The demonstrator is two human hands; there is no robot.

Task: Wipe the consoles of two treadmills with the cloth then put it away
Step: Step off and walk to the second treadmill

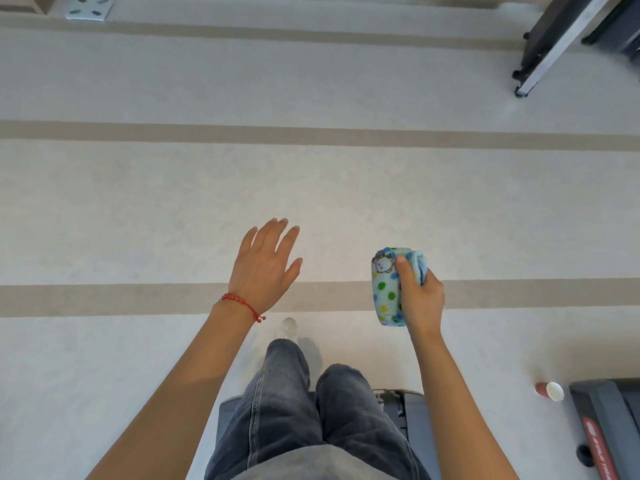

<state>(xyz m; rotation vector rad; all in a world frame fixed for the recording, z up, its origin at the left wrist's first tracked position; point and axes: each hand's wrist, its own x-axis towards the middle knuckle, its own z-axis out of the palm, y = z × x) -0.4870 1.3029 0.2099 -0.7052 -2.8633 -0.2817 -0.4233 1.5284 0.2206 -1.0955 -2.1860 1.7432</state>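
Observation:
A folded light-blue cloth (387,289) with coloured dots and a small cartoon print sits upright in my right hand (420,299), which is closed around its right side, thumb on the front. My left hand (266,268) hovers over the floor to the left of it, palm down, fingers spread, holding nothing; a red string bracelet is on that wrist. Beneath my legs lies the rear end of a dark treadmill deck (408,410). A second treadmill's rear corner (602,420), with a red stripe, shows at the bottom right. No console is in view.
Pale floor with beige stripes (311,136) fills most of the view. A red paper cup (550,390) lies on its side beside the right treadmill. Dark equipment with a metal rail (550,46) stands at the top right; a metal plate (89,8) at the top left.

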